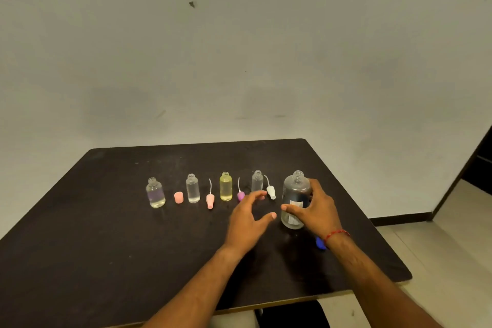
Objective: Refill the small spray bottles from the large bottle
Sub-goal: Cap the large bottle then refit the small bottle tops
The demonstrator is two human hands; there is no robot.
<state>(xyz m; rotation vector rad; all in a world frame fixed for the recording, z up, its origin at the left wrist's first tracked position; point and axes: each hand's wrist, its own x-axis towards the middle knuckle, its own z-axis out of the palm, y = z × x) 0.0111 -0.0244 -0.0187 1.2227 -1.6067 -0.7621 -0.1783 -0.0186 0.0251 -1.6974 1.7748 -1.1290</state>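
On the dark table (106, 234) the uncapped large bottle (296, 194) stood upright at the right end of the row of small bottles. The right hand (316, 210) wrapped its side, plainly the nearer hand. The left hand (249, 217) hovered open just left of it, before the nearest small bottle (257, 180).

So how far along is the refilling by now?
Prep looks done: all four small bottles stand uncapped in a row, their spray tops lying beside them, and the large bottle is open too. In hand: the right hand holds the large bottle; the left hand is open nearby. Pouring and recapping remain.
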